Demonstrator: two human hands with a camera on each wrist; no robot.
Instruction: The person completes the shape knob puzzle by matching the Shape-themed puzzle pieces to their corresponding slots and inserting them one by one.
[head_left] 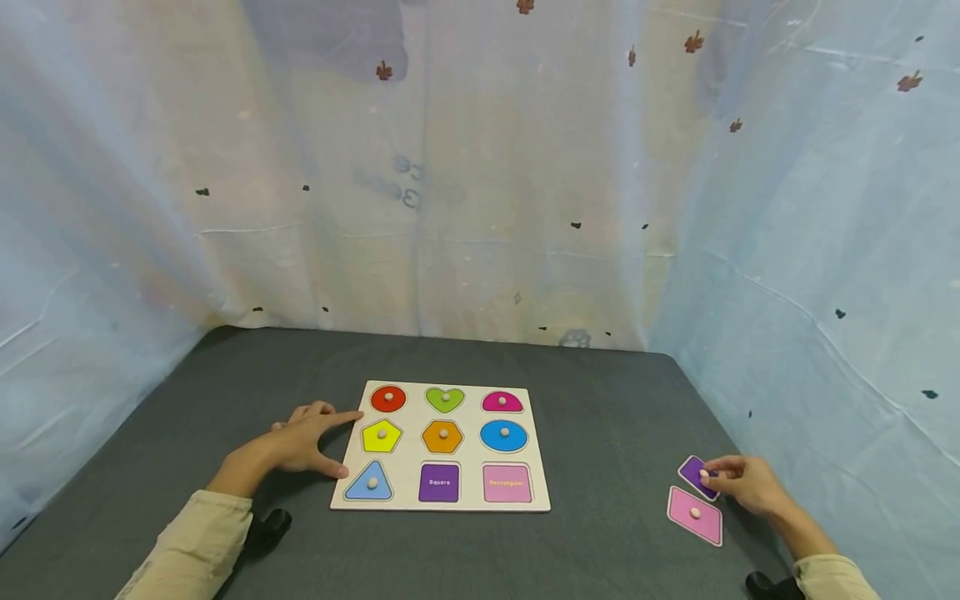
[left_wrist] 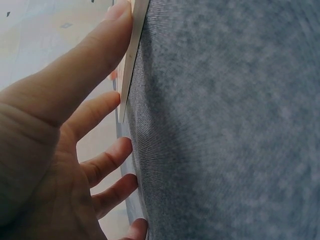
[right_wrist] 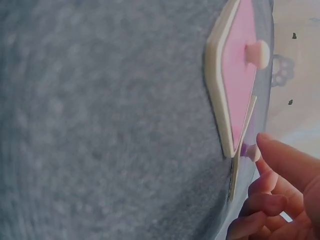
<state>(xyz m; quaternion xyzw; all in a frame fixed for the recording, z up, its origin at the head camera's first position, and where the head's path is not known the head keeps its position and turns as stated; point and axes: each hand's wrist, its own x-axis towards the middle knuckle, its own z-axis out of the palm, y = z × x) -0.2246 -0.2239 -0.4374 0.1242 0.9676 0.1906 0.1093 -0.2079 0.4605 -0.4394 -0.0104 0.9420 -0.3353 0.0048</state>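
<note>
A white shape puzzle board (head_left: 468,454) lies on the dark grey table. My left hand (head_left: 303,442) is at its left side, index fingertip and thumb touching the edge and the other fingers spread; in the left wrist view the thumb (left_wrist: 85,62) lies against the board's edge (left_wrist: 131,62). Far to the right, my right hand (head_left: 750,483) pinches the pale knob (right_wrist: 251,152) of a purple square puzzle piece (head_left: 692,471). Whether that piece is off the cloth I cannot tell. Just nearer lies a pink rectangular puzzle piece (head_left: 692,518), knob up.
Knobbed pieces fill the board's upper two rows, and a blue triangle (head_left: 369,483) sits at bottom left. Beside it are the purple "Square" recess (head_left: 438,493) and pink "Rectangular" recess (head_left: 507,493). Pale curtains (head_left: 480,208) enclose the table's back and sides.
</note>
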